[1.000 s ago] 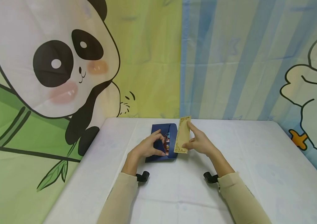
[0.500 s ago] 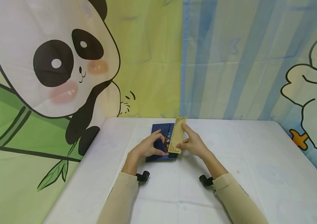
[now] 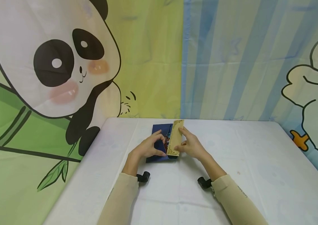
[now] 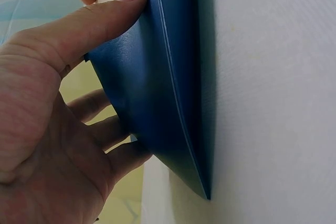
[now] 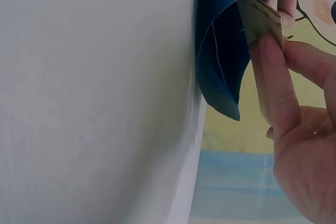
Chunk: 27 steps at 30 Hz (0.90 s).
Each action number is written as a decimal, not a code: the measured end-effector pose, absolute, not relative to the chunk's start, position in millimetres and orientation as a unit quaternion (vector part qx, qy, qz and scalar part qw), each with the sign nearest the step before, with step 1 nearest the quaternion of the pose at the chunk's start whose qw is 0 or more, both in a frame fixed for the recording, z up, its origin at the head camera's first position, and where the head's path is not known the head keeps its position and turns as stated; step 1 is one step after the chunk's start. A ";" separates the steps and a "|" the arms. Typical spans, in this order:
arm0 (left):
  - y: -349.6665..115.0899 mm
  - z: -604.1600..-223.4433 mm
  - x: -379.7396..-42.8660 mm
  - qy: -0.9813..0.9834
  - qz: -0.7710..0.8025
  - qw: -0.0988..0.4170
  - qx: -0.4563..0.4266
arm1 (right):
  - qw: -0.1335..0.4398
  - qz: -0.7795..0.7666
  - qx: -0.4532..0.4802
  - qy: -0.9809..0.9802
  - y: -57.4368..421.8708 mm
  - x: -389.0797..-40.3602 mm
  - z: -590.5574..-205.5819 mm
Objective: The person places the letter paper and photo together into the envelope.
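Note:
A dark blue envelope [image 3: 159,158] lies on the white table, its open side to the right. A colourful printed piece [image 3: 166,141] shows in the opening. My left hand [image 3: 147,147] grips the envelope by the opening's edge, thumb on its blue face and fingers curled at its edge in the left wrist view. A long cream card [image 3: 175,137] with ornate brown patterns at its ends is pinched between the thumb and fingers of my right hand [image 3: 191,145]. The card stands over the envelope's opening, covering part of it; in the right wrist view its edge sits against the bulging flap [image 5: 223,77].
The white table [image 3: 232,175] reaches back to a cloth backdrop with a cartoon panda [image 3: 55,62] and blue stripes. A black wrist camera [image 3: 204,182] is on the right wrist, another [image 3: 144,177] on the left.
My right hand has moved left with the cream card, from beside the envelope to over its opening, and slightly down. The left hand has kept its place on the envelope.

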State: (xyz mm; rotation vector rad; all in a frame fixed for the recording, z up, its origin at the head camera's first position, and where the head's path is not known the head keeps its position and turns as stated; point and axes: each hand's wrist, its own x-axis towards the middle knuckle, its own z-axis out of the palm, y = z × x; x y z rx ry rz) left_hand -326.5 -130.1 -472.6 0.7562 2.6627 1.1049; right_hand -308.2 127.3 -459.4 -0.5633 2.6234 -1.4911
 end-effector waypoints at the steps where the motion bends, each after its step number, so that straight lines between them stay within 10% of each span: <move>1: -130.1 -472.5 -326.9 0.891 0.369 0.080 0.253 | 0.037 -0.482 -0.185 0.855 126.9 -307.9 -459.3; 27: -131.1 -474.1 -328.2 0.891 0.362 0.077 0.262 | 0.101 -0.527 -0.187 0.822 118.6 -304.1 -466.2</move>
